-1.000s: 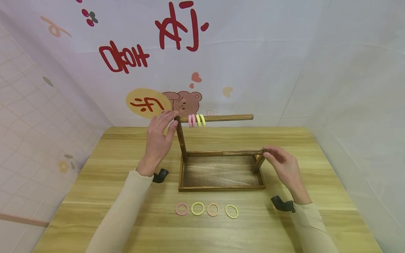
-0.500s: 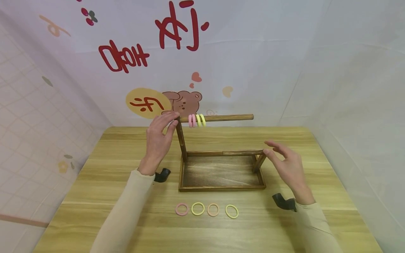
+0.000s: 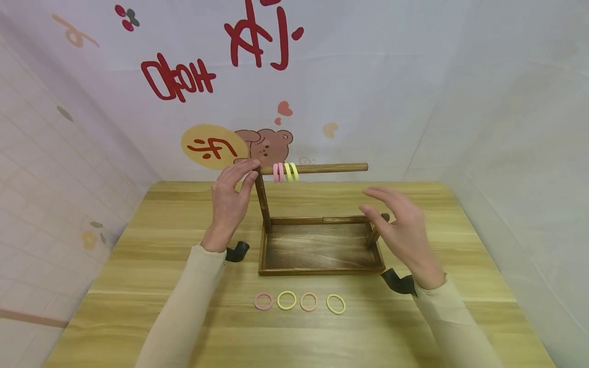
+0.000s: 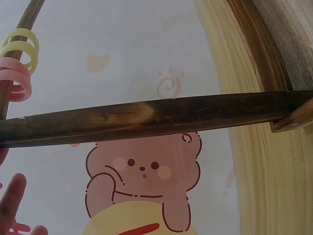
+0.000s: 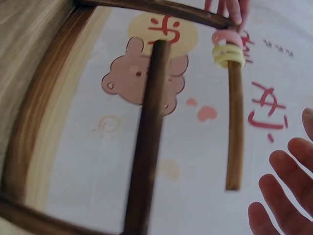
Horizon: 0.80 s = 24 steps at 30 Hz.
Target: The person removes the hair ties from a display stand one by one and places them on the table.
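A dark wooden stand (image 3: 322, 272) has a tray base, a tall left post with a high bar (image 3: 336, 167), and a shorter right post with a lower bar (image 3: 345, 220). Two pink rings (image 3: 278, 173) and two yellow rings (image 3: 291, 172) hang on the high bar near its left end. My left hand (image 3: 231, 199) touches the top of the tall post with extended fingertips. Above the lower bar's right end, my right hand (image 3: 405, 230) hovers with fingers spread and nothing held; in the right wrist view its fingers (image 5: 288, 196) are apart from both bars.
In front of the stand lie a pink ring (image 3: 264, 301), a yellow ring (image 3: 287, 300), an orange ring (image 3: 309, 301) and a yellow-green ring (image 3: 336, 304) on the wooden table (image 3: 294, 342). A printed white cloth (image 3: 391, 102) hangs behind.
My right hand has let go of the lower bar's right end, then moved up and left. My left hand stays at the tall post's top. The rings remain where they were.
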Available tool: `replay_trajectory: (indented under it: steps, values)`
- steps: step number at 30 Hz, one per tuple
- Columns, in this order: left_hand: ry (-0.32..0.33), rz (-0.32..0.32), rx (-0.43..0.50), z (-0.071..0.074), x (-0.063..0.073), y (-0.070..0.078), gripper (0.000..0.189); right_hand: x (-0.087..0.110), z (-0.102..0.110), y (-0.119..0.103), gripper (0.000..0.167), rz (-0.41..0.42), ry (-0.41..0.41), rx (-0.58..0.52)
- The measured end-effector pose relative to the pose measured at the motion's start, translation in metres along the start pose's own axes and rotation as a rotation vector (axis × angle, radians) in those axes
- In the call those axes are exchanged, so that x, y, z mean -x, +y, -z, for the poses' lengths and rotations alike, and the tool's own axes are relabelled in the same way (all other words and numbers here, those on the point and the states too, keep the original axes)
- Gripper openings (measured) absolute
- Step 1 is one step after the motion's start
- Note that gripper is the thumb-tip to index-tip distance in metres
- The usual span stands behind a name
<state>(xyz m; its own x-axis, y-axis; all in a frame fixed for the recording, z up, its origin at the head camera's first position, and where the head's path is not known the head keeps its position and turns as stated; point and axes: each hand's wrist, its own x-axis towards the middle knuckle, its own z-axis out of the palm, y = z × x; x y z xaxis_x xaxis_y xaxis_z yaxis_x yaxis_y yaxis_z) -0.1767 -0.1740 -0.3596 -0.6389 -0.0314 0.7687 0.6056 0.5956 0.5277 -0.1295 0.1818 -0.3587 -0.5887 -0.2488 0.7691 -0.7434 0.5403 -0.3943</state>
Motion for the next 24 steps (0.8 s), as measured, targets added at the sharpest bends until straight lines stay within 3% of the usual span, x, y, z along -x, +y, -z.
replay_trajectory:
  steps: [8, 15, 24]
  values:
    - [-0.006, -0.008, -0.011, 0.001, -0.001, -0.001, 0.023, -0.026, -0.009, -0.016, 0.048, 0.103, -0.07, 0.048]
    - [0.002, -0.007, 0.001, 0.001, 0.0, 0.0, 0.023, -0.047, -0.019, -0.023, 0.037, 0.186, -0.089, 0.042]
    - [0.008, -0.003, -0.001, 0.002, 0.0, 0.002, 0.023, -0.074, -0.03, -0.035, 0.042, 0.197, -0.222, 0.078]
